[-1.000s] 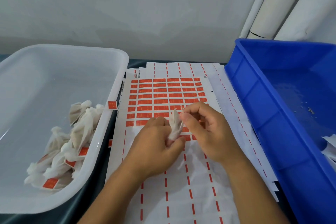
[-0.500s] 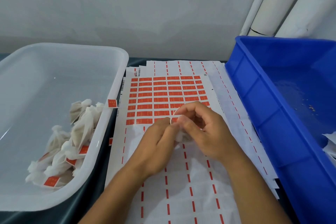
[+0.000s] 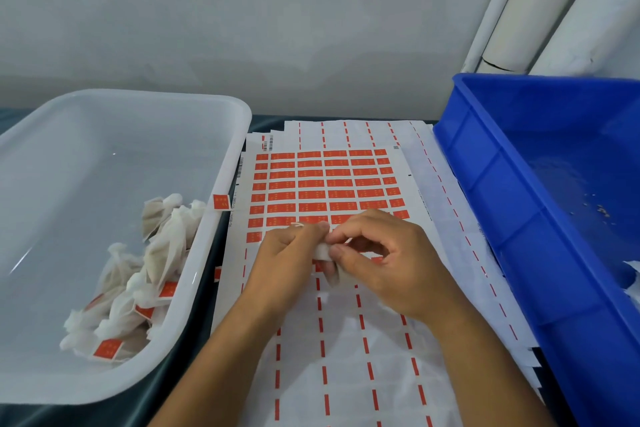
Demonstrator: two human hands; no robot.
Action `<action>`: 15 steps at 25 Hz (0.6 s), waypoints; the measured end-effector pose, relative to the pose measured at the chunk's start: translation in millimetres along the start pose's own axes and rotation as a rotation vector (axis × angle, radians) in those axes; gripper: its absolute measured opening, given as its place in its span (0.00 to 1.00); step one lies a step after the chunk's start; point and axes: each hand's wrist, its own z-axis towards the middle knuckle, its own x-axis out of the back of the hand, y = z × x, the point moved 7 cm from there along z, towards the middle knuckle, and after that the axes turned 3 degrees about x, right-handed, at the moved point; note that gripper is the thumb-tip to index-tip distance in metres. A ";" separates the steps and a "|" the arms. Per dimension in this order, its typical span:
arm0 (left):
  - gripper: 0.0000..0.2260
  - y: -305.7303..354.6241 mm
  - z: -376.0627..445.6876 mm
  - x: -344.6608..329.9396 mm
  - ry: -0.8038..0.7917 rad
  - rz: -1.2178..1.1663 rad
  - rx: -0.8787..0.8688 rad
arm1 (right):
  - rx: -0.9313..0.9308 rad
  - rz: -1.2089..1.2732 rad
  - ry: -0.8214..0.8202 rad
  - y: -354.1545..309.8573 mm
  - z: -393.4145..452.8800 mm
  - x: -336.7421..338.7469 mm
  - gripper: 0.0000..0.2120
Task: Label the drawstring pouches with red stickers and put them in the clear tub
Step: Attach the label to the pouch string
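1. Head view: your left hand [image 3: 287, 253] and right hand [image 3: 381, 253] meet over the sticker sheet [image 3: 325, 184], fingertips touching, and between them you pinch a small white drawstring pouch [image 3: 321, 251]. Most of it is hidden by your fingers.
2. Your left hand has its fingers curled round the pouch from the left, and a loop of string [image 3: 297, 225] shows just above its knuckles.
3. Your right hand grips the pouch from the right with thumb and forefinger, the other fingers curled under.
4. Just beyond both hands lie the rows of red stickers on the sheet; beneath your wrists the sheet is peeled bare, with only red dashes left.
5. Well to the left of your left hand stands the clear tub [image 3: 221, 191] on the desk [image 3: 207, 288], holding a heap of labelled pouches [image 3: 138, 274] at its near right corner.
6. One loose red sticker [image 3: 221, 202] is stuck on the tub's rim.
7. To the right of your right hand stands a blue crate [image 3: 502, 211], with a scrap of white material [image 3: 633, 279] at the picture's edge.
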 end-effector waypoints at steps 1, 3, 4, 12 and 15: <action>0.26 -2.1 1.1 1.8 0.023 -0.010 0.014 | 0.009 -0.028 0.010 -1.2 0.4 0.0 0.08; 0.27 -5.7 3.4 3.8 0.059 -0.023 0.044 | 0.040 -0.103 0.022 -4.2 0.4 -0.4 0.12; 0.28 -6.7 4.0 4.0 0.070 -0.029 0.061 | 0.052 -0.133 0.020 -5.5 0.2 -1.3 0.13; 0.39 -13.8 4.6 3.1 0.080 -0.033 0.118 | -0.023 -0.281 -0.091 4.2 -2.1 -7.7 0.16; 0.38 -9.6 4.8 -0.5 0.024 -0.009 0.052 | -0.037 -0.209 -0.016 6.2 -1.5 -2.4 0.11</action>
